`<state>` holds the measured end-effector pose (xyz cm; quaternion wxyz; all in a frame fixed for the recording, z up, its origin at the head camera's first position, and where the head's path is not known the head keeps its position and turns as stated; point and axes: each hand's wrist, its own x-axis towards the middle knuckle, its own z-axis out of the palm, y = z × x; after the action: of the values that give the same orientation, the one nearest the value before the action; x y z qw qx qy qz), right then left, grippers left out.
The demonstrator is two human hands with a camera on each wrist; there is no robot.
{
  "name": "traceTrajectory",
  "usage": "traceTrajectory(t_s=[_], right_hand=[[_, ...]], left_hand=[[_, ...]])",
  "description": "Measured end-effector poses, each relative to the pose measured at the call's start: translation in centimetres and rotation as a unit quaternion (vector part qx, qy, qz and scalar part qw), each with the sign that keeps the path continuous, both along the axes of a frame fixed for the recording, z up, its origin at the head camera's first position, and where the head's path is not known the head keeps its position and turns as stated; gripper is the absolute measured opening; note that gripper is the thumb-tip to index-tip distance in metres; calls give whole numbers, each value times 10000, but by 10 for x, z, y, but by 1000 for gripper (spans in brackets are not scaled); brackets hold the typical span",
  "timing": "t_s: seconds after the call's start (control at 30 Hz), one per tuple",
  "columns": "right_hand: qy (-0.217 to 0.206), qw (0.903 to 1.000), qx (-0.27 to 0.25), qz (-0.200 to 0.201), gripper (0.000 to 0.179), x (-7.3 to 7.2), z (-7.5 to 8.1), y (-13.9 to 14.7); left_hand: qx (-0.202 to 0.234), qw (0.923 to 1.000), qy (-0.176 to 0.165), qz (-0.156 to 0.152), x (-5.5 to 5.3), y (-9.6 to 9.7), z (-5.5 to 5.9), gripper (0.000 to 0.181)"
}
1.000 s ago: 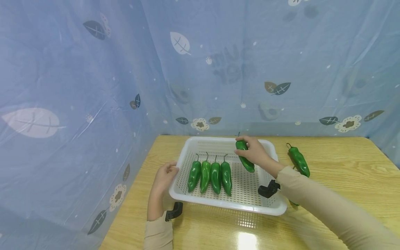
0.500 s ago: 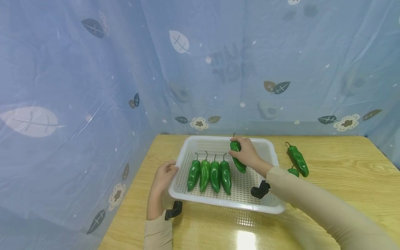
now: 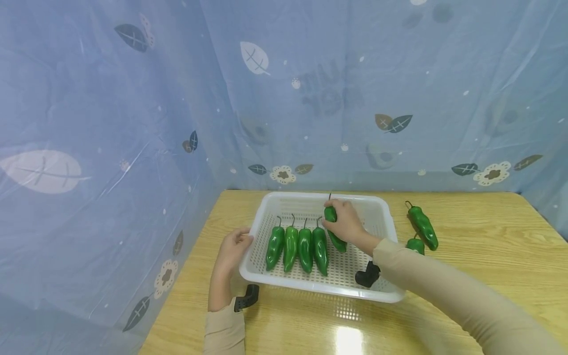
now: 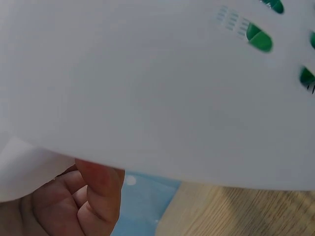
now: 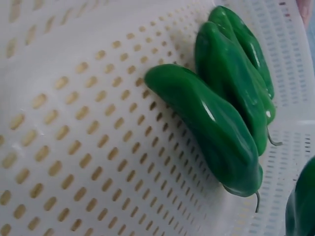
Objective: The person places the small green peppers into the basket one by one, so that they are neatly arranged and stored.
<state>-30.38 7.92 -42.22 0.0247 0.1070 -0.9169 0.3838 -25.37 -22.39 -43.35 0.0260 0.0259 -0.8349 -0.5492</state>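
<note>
A white plastic basket (image 3: pixel 317 287) with a slotted floor sits on the table. My left hand (image 3: pixel 232 252) grips its left rim; the left wrist view shows the fingers (image 4: pixel 101 191) bent up against the rim. Inside, several green peppers (image 3: pixel 290 249) lie side by side in a row on the left, stems towards the back. My right hand (image 3: pixel 348 223) pinches another green pepper (image 3: pixel 330 214) near its stem end, over the basket floor just right of the row. Part of this pepper is hidden behind the hand. The right wrist view shows the row's nearest pepper (image 5: pixel 211 132) close up.
Right of the basket, a green pepper (image 3: pixel 423 228) lies on the wooden table (image 3: pixel 483 231), with another pepper (image 3: pixel 415 245) beside it partly hidden by the right sleeve. Blue patterned sheeting (image 3: pixel 284 98) hangs behind and to the left.
My right hand has carried its pepper left and a little lower, close to the row in the basket. My left hand stays at the left rim.
</note>
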Motion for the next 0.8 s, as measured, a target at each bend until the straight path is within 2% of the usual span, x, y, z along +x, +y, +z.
traceTrajectory(t_s=[0.13,0.33,0.8], right_hand=[[95,9995,312,2,51,3,-2,-4],[-114,9980,626,5,50,4,-7,-6],[-639,9948,775,157,48,8,-15,-8]], left_hand=[[43,10000,8,12,-1,-1,1,36],[62,10000,8,1,-1,-1,2,36],[47,10000,-25,-14,-1,0,0,35]])
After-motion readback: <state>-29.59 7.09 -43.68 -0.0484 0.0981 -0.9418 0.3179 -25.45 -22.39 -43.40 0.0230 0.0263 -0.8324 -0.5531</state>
